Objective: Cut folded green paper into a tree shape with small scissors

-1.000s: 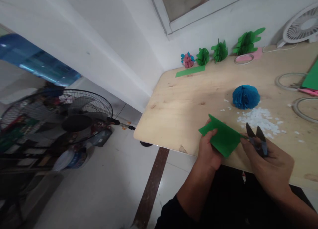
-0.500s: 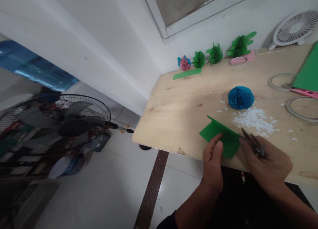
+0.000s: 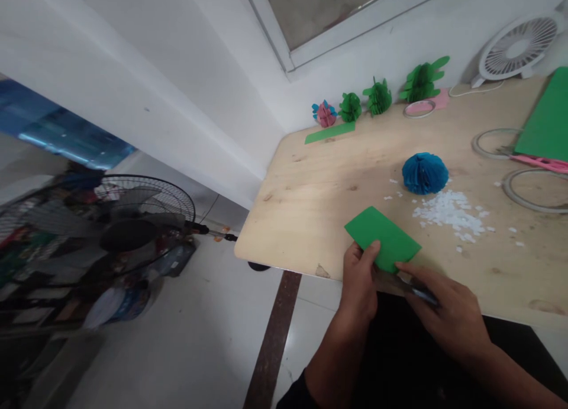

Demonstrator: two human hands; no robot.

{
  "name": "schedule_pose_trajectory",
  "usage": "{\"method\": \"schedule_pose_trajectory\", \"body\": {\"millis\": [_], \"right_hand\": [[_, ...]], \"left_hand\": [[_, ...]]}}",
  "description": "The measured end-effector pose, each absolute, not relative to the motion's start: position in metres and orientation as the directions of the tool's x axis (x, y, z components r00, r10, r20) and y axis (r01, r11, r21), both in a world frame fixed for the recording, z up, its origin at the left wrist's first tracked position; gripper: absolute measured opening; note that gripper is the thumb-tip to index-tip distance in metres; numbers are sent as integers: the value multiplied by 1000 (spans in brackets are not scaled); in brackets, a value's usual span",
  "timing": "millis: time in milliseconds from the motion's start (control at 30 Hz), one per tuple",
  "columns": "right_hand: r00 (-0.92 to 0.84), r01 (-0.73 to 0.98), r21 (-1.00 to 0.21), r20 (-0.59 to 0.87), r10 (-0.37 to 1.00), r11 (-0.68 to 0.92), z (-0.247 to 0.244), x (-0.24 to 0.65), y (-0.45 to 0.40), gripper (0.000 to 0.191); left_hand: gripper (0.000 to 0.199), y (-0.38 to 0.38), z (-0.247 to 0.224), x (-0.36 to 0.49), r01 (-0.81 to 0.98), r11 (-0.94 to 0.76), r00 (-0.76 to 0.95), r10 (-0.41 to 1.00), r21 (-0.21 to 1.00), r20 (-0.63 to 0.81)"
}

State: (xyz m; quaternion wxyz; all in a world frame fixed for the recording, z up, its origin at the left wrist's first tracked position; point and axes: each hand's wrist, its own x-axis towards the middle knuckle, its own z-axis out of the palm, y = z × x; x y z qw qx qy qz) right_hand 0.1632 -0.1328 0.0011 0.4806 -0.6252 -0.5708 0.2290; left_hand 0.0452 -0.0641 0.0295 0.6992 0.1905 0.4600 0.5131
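Note:
A green sheet of paper [image 3: 384, 234], flat and rectangular in outline, is pinched at its lower edge by my left hand [image 3: 361, 279], the thumb on top. My right hand [image 3: 452, 314] is closed around a pair of scissors [image 3: 421, 292], mostly hidden by the fingers. Its fingertips also touch the lower right corner of the sheet. Beyond the hands, a blue paper honeycomb ball [image 3: 425, 173] sits on the wooden table [image 3: 310, 202]. A heap of small white paper bits [image 3: 450, 212] lies just in front of the ball.
Along the wall stand a pink-and-blue paper figure [image 3: 325, 114] and several green ones [image 3: 378, 96]. A green strip [image 3: 331, 132] lies before them. To the right are tape rings [image 3: 532, 206], a green paper stack [image 3: 545, 125] and a small white fan [image 3: 517, 48]. A black fan [image 3: 146, 205] stands left.
The green paper, partly folded up before, now lies flat in outline and faces up. Both hands have shifted left. The scissor blades have turned from pointing away to mostly hidden beneath my right hand.

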Motion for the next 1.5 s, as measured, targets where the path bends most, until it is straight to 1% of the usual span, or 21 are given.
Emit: {"method": "schedule_pose_trajectory", "body": {"millis": [67, 100, 200, 267, 333, 433, 600, 800, 900, 967, 1167, 1367, 1500], "right_hand": [[332, 334, -940, 46, 942, -72, 8, 164, -139, 26], [350, 238, -959, -63, 935, -153, 12, 165, -141, 30], [296, -62, -945, -325, 898, -321, 21, 169, -145, 42], [211, -235, -893, -432, 877, -383, 23, 170, -147, 46], [137, -365, -833, -490, 861, -416, 23, 169, -149, 49], [69, -472, -759, -539, 839, -449, 21, 166, -152, 50], [49, -521, -696, -603, 797, -494, 22, 163, -153, 51], [53, -524, -708, -582, 811, -473, 23, 164, -151, 49], [69, -515, -717, -581, 811, -470, 23, 165, -149, 48], [71, -511, -722, -575, 815, -466, 24, 165, -147, 47], [63, -578, -668, -608, 791, -468, 27, 162, -144, 43], [24, -641, -588, -659, 752, -494, 27, 153, -149, 41], [-29, -633, -553, -682, 731, -542, 21, 148, -155, 37]], "left_hand": [[26, -59, 30, 42, -584, 393, -21, 867, 711, -497], [26, -57, 31, 40, -600, 400, -34, 852, 692, -522], [27, -52, 35, 37, -617, 464, 7, 811, 635, -585], [28, -51, 38, 36, -619, 485, 20, 796, 618, -605], [30, -52, 40, 37, -615, 491, 20, 791, 617, -611], [32, -53, 42, 38, -602, 491, 21, 798, 629, -602], [27, -54, 44, 37, -604, 442, -15, 826, 663, -563], [27, -56, 39, 36, -546, 403, -73, 850, 734, -521], [27, -57, 37, 35, -515, 335, -118, 884, 789, -453], [29, -57, 36, 33, -485, 307, -119, 905, 819, -409], [39, -49, 34, 22, -310, 353, -26, 925, 883, -379], [43, -36, 31, 4, -110, 499, 208, 857, 860, -471], [41, -33, 30, -8, 49, 543, 339, 780, 838, -526]]}}
